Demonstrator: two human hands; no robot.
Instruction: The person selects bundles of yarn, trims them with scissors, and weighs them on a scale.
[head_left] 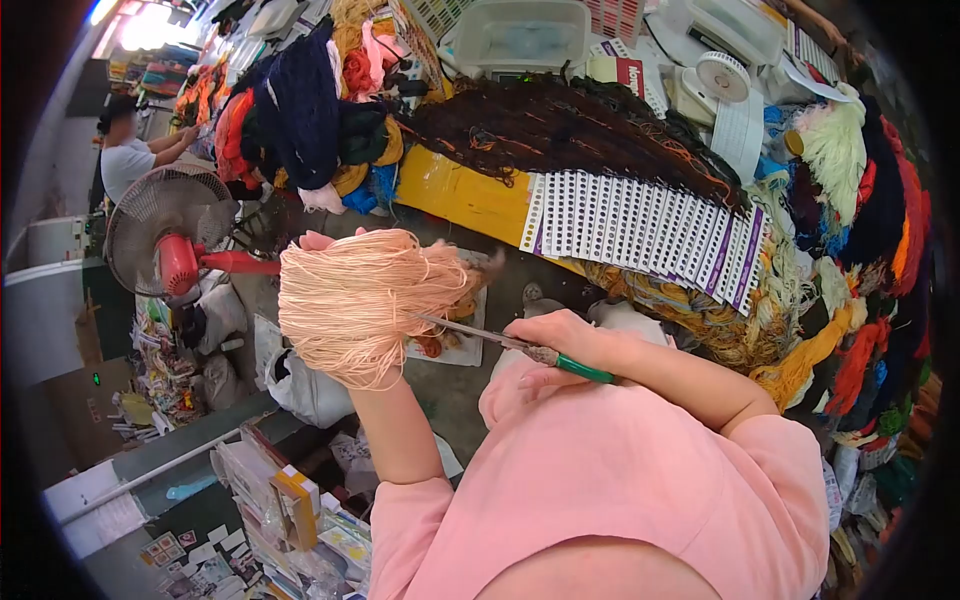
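Observation:
A thick bundle of pale peach thread (345,300) hangs over my left hand (316,241), which is mostly hidden beneath it; only some fingers show at its upper edge. My right hand (560,340) is closed around scissors with green handles (583,369). The scissor blades point left, and their tips touch or lie among the strands near the bundle's right side. Rows of white punched cards (640,225) overlap on the yellow table edge beyond my hands, beside a long heap of dark brown thread (560,130).
A fan with a red hub (178,262) stands at the left, with a person (130,160) behind it. Coloured yarn (300,110) is heaped at the upper left, more yarn (850,370) hangs at the right. A clear plastic bin (522,35) stands at the back.

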